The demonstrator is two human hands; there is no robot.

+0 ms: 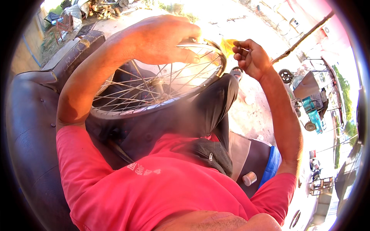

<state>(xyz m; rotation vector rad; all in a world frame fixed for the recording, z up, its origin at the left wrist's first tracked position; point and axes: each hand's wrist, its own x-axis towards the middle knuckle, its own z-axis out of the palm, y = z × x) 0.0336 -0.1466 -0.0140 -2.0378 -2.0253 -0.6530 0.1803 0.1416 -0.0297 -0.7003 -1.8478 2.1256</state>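
Note:
A spoked bicycle wheel lies tilted across my lap, its rim curving away from me toward the far right. My left hand reaches over the wheel and grips the far part of the rim between thumb and fingers. To the right of the rim, my right hand is raised with its fingertips pinched on a thin yellow piece. Bright glare washes out this piece, so I cannot tell its material. It hangs close beside the rim; whether they touch is unclear.
I sit on a dark, buttoned leather sofa with a worn armrest. A small round container lies at my right, by a blue strip. A turquoise vehicle stands farther right, and a wooden pole slants at the upper right.

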